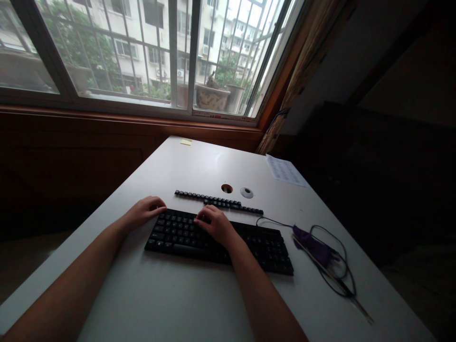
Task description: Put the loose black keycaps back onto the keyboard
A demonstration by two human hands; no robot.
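Observation:
A black keyboard (263, 249) lies on the white table (171, 304) in front of me. My left hand (144, 211) rests at the keyboard's top left corner with fingers curled over its edge. My right hand (215, 224) lies over the upper middle keys, fingers bent and pinched at the top row; whether a key is in them I cannot make out. Just beyond the keyboard, loose black keycaps (217, 201) are lined up in two rows on the table.
A round cable hole (227, 188) and its white cap (246, 192) sit behind the keycaps. The keyboard's cable (335, 275) loops at the right beside a purple tool (313, 247) and thin sticks. A printed sheet (285, 170) and yellow note (185, 141) lie farther back, under the window.

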